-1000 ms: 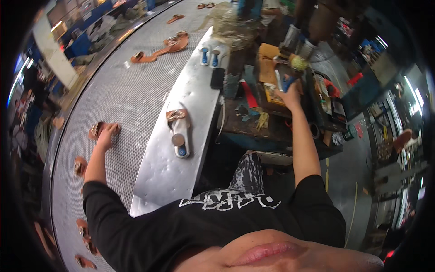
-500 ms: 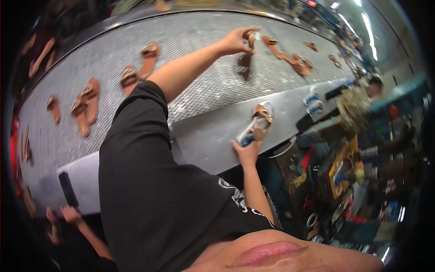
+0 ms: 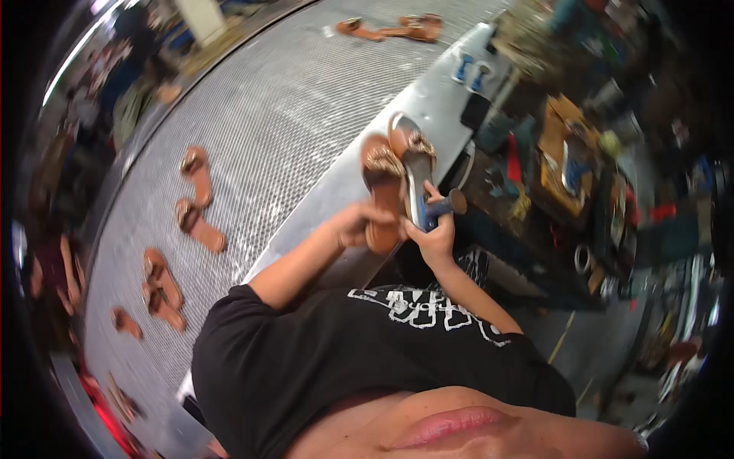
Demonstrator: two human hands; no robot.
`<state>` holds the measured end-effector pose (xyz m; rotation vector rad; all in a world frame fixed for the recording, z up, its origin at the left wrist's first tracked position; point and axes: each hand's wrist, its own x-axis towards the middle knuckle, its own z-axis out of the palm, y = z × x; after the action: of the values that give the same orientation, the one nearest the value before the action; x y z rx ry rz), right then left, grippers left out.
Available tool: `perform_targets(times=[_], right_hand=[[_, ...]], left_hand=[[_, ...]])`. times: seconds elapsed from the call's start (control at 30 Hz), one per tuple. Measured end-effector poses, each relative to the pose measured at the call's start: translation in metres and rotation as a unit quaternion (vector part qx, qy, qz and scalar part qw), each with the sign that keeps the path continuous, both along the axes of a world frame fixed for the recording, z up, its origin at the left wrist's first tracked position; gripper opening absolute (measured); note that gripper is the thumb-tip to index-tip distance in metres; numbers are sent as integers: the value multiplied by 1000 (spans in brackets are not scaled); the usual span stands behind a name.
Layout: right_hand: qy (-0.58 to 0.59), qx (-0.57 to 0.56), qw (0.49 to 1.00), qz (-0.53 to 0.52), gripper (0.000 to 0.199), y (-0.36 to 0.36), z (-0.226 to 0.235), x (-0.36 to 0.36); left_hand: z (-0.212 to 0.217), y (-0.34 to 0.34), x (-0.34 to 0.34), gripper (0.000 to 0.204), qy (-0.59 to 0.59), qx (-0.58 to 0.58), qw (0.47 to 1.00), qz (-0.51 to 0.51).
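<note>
My left hand [image 3: 355,226] grips the heel end of a tan sandal [image 3: 382,183] with a gold-ornamented strap. Beside it is a second sandal-shaped piece [image 3: 415,161], with a similar strap and a pale silvery edge; my right hand [image 3: 437,239] is closed around its lower end. A blue part [image 3: 436,213] and a round-ended brownish knob [image 3: 457,201] stick out at that hand; how they join the piece is unclear. The two pieces lie side by side, nearly touching, above the metal ledge [image 3: 321,187].
Several tan sandals [image 3: 205,233] lie on the grey mesh-patterned conveyor [image 3: 267,107], with another group [image 3: 413,29] farther up. Two blue-and-white pieces [image 3: 462,69] rest on the ledge near a black pad [image 3: 475,111]. A cluttered workbench [image 3: 505,206] stands at the right.
My left hand has come back from the far conveyor with a sandal, bringing it beside the piece in my right hand. The view has turned, and the conveyor now slants more steeply.
</note>
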<state>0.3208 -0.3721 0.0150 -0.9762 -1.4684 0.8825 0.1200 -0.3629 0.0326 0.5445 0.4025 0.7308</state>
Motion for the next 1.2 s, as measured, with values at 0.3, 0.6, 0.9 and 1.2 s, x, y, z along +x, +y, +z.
perform_targets(times=[0.3, 0.6, 0.9, 1.2], right_hand=[[41, 12, 999, -20, 45, -7, 72, 124], [-18, 95, 925, -367, 46, -60, 81, 269], [-121, 80, 901, -408, 57, -14, 103, 265], [-353, -60, 829, -430, 86, 170, 69, 332]], left_hand=[[49, 139, 155, 58, 173, 116, 960, 186], [103, 178, 379, 79, 424, 644, 620, 146], [68, 235, 413, 74, 365, 617, 677, 167], [20, 83, 179, 74, 481, 484, 682, 263]])
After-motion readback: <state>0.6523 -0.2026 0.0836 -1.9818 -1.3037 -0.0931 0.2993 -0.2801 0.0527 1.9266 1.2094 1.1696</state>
